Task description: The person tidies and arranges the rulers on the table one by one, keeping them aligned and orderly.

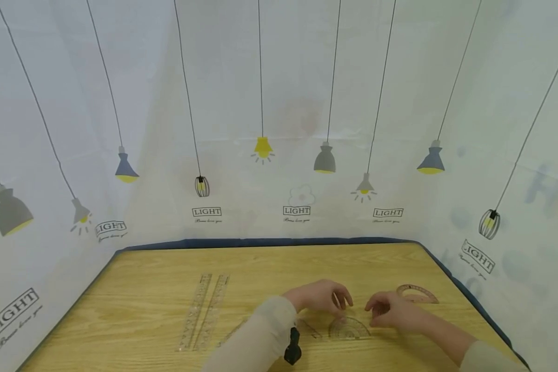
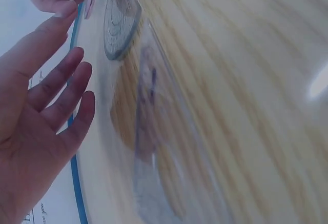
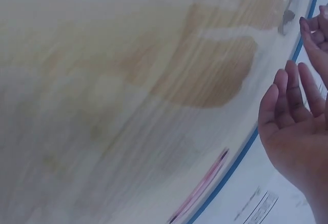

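A clear half-round protractor (image 1: 349, 329) lies on the wooden table between my two hands. My left hand (image 1: 323, 296) hovers just behind it, fingers loosely bent and holding nothing. On the other side my right hand (image 1: 394, 311) is also bare, its fingertips near the protractor's right edge, apparently apart from it. Behind the right hand lies a pink protractor (image 1: 417, 294), partly covered by that hand. In the left wrist view a clear set square (image 2: 169, 147) lies flat beside the clear protractor (image 2: 122, 24); my left forearm hides much of it in the head view.
Two clear rulers (image 1: 196, 312) lie side by side on the left of the table (image 1: 135, 289). A white cloth (image 1: 232, 103) printed with lamps walls the table at the back and sides, with a dark blue edge. A black object (image 1: 293, 347) sits at my left wrist.
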`<action>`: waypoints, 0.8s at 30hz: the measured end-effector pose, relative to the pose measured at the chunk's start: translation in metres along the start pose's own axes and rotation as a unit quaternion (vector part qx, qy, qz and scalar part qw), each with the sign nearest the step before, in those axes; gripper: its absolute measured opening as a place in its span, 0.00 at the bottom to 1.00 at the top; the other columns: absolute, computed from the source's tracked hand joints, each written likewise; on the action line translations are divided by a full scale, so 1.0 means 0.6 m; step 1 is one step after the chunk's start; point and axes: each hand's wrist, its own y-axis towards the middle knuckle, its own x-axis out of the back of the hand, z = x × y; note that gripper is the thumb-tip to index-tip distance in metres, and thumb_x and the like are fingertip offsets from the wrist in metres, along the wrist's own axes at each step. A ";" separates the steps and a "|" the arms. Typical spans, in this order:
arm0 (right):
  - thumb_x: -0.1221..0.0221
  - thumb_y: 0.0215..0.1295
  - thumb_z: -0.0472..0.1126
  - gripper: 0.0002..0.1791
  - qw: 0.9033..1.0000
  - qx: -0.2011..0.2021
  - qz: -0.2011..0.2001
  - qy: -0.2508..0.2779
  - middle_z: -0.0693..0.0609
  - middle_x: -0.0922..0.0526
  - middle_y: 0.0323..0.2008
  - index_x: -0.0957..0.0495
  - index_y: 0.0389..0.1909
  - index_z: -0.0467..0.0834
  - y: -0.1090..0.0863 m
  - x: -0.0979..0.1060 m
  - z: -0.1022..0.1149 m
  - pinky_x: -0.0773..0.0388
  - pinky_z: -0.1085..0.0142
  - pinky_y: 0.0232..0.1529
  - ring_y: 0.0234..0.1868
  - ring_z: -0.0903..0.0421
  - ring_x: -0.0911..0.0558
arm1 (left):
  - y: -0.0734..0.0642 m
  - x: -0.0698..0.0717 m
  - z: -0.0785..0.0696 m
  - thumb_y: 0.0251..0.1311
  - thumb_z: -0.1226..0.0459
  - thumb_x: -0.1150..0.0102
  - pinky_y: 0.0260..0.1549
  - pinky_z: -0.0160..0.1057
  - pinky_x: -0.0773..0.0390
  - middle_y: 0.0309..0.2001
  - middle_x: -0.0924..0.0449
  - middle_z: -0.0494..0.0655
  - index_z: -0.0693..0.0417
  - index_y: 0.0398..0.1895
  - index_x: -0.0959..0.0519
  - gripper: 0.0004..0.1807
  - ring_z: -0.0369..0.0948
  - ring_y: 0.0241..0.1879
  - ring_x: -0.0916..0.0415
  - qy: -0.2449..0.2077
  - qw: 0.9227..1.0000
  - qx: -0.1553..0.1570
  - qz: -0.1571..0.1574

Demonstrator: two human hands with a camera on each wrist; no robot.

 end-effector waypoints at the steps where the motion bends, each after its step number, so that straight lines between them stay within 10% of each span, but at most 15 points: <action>1: 0.37 0.64 0.33 0.16 1.000 0.003 0.000 0.000 0.44 0.21 0.36 0.25 0.48 0.29 -0.005 0.008 -0.005 0.24 0.65 0.34 0.35 0.55 0.22 | 0.008 -0.002 -0.002 0.56 0.64 0.29 0.38 0.31 0.23 0.36 0.20 0.35 0.49 0.47 0.18 0.15 0.29 0.36 0.24 0.003 1.000 -0.002 -0.007; 11: 0.39 0.65 0.31 0.16 0.997 0.058 -0.045 0.004 0.38 0.20 0.37 0.26 0.49 0.25 -0.061 0.080 -0.044 0.21 0.62 0.34 0.37 0.56 0.20 | 0.084 -0.022 -0.037 0.53 0.58 0.27 0.39 0.29 0.24 0.39 0.20 0.31 0.46 0.49 0.18 0.19 0.27 0.37 0.24 0.014 0.999 -0.022 -0.041; 24: 0.38 0.65 0.34 0.22 0.996 -0.011 -0.087 0.012 0.39 0.19 0.42 0.28 0.54 0.24 -0.092 0.137 -0.092 0.21 0.62 0.36 0.38 0.59 0.20 | 0.148 -0.049 -0.077 0.52 0.59 0.26 0.39 0.27 0.25 0.40 0.21 0.30 0.44 0.49 0.18 0.20 0.28 0.39 0.24 0.017 0.998 -0.016 -0.066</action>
